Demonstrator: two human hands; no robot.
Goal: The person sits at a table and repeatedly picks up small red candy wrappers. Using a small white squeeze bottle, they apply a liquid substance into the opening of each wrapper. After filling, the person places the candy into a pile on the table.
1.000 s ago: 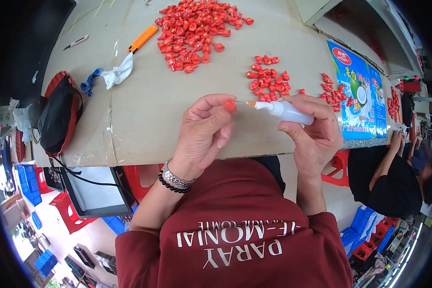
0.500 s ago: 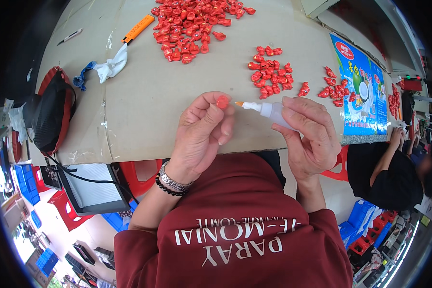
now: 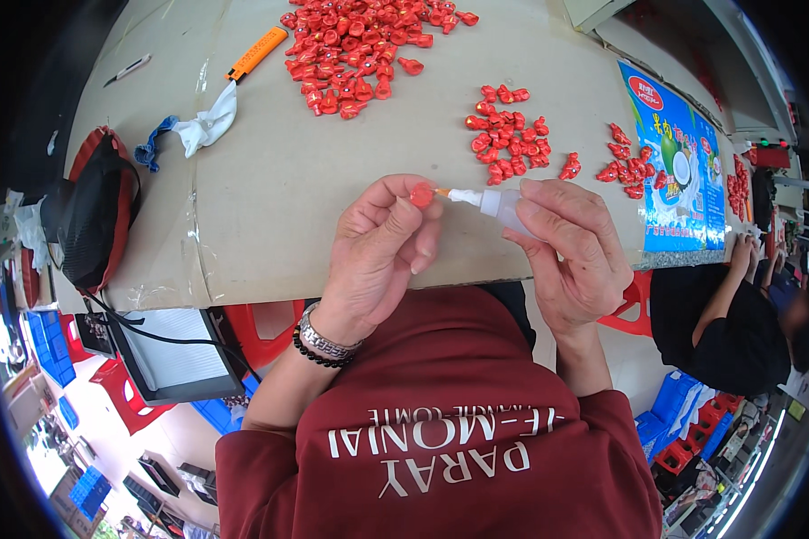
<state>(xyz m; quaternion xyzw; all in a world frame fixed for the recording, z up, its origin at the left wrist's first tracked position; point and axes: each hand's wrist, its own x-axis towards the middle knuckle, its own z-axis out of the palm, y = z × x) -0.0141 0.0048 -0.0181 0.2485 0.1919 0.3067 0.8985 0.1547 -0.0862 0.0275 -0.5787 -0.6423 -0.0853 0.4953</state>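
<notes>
Red plastic, a small cap-like piece (image 3: 422,193), sits pinched between the thumb and fingertips of the left hand (image 3: 379,256), just above the table's near edge. At its three o'clock, the right hand (image 3: 573,251) grips a small white squeeze bottle (image 3: 499,205), whose thin nozzle touches the red piece. At twelve o'clock on the cardboard-covered table (image 3: 270,193) lies a big heap of red pieces (image 3: 360,45); a smaller cluster (image 3: 508,135) lies at one o'clock. An orange utility knife (image 3: 256,54) and a white rag (image 3: 202,126) lie at eleven o'clock.
</notes>
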